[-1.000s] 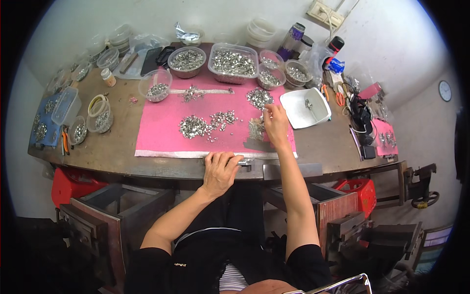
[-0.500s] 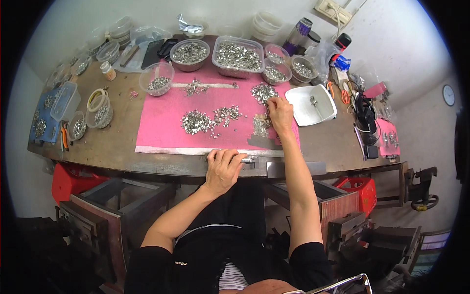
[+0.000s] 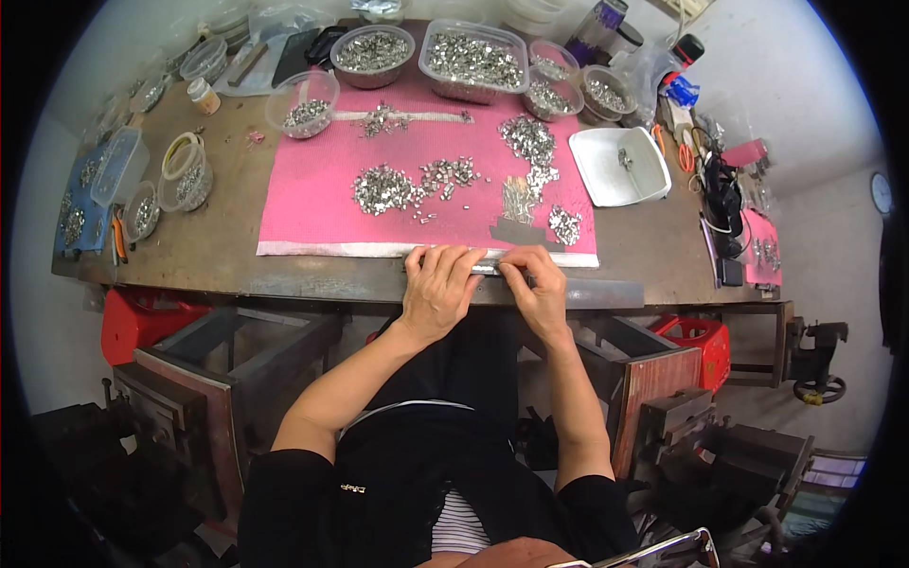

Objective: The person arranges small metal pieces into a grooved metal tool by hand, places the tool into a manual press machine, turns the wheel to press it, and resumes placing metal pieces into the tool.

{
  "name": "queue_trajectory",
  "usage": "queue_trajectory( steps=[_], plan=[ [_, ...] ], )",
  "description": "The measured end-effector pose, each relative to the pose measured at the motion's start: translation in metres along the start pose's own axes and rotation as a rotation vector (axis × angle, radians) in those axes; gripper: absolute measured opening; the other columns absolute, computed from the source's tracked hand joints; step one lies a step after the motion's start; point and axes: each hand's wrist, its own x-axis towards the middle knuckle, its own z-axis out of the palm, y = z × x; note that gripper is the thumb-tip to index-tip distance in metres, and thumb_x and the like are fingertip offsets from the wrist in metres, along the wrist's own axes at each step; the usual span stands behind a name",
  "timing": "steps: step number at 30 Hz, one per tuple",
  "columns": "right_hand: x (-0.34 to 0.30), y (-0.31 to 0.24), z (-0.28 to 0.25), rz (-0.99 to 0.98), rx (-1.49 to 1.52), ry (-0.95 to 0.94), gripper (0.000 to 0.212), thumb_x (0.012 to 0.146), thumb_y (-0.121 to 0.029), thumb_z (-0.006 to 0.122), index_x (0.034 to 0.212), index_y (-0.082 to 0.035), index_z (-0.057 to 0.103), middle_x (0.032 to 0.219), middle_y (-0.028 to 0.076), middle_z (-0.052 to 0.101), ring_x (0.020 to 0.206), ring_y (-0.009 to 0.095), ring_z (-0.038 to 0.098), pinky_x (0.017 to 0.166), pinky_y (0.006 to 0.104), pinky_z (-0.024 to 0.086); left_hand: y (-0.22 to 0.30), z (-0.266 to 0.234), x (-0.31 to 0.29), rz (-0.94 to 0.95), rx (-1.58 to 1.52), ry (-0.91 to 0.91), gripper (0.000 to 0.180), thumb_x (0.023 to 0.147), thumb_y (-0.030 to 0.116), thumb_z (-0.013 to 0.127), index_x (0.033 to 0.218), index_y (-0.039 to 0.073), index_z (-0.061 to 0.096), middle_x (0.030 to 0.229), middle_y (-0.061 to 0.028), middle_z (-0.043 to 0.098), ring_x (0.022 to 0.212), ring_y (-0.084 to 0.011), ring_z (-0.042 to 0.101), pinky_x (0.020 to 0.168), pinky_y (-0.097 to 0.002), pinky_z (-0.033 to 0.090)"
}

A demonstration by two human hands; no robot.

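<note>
At the table's front edge a small metal bar-shaped fixture [image 3: 486,267] lies partly covered by my hands. My left hand [image 3: 437,292] is closed over its left end, fingers curled down onto it. My right hand [image 3: 538,292] is at its right end, thumb and forefinger pinched together; what is between them is too small to make out. Just beyond lies a pink mat [image 3: 312,213] with a pile of small silvery metal pieces [image 3: 383,189], a smaller pile [image 3: 565,226] and a larger heap [image 3: 527,140]. Several thin metal pins [image 3: 519,201] lie side by side near my right hand.
Tubs of metal pieces line the back, among them a rectangular tub [image 3: 473,87] and a round bowl [image 3: 372,80]. A white tray [image 3: 592,180] stands right of the mat. A flat metal plate [image 3: 606,294] lies at the front edge. Orange-handled pliers [image 3: 119,239] are at left.
My right hand has come back from the heap on the mat to the fixture, beside my left hand. The left hand stays on the fixture. The view has shifted slightly.
</note>
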Motion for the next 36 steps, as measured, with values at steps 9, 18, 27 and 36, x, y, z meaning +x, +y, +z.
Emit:
queue_trajectory(
  steps=[9,18,27,36],
  plan=[
    [0.001,-0.003,0.001,-0.231,-0.201,-0.002,0.015,0.081,0.003,0.076,0.094,-0.001,0.069,0.093,0.012,0.067,0.085,0.03,0.064,0.075,0.0397,0.052,0.0,0.0,-0.003,0.005,-0.018,0.011,0.057,0.077,0.011,0.081,0.13,0.01,0.06,0.117,-0.0065,0.063,0.108,-0.0264,0.059,0.099,-0.0461,0.035],
    [0.006,-0.005,-0.008,-0.416,-0.436,-0.1,0.021,0.081,-0.001,0.074,0.102,-0.003,0.068,0.101,0.01,0.066,0.091,0.029,0.064,0.081,0.0408,0.052,-0.001,-0.001,0.004,0.016,-0.025,0.013,0.056,0.078,0.01,0.08,0.13,0.01,0.06,0.116,-0.0071,0.063,0.108,-0.0267,0.059,0.098,-0.0459,0.035],
    [-0.003,-0.016,-0.015,-0.431,-0.555,-0.17,0.026,0.084,-0.007,0.074,0.109,-0.002,0.067,0.111,0.011,0.067,0.101,0.029,0.063,0.09,0.0439,0.045,0.008,-0.017,0.007,-0.024,-0.061,-0.059,0.05,0.082,0.012,0.077,0.129,0.009,0.061,0.116,-0.0089,0.062,0.107,-0.0286,0.059,0.102,-0.0504,0.034],
    [0.058,-0.01,-0.03,-0.051,-0.073,-0.416,0.014,0.089,-0.008,0.072,0.102,-0.003,0.07,0.091,0.015,0.068,0.088,0.036,0.066,0.079,0.0445,0.052,-0.09,-0.018,0.103,0.081,0.021,-0.141,0.023,0.093,0.019,0.067,0.115,0.012,0.069,0.101,-0.0072,0.069,0.1,-0.0267,0.064,0.11,-0.0587,0.03]
  ],
)
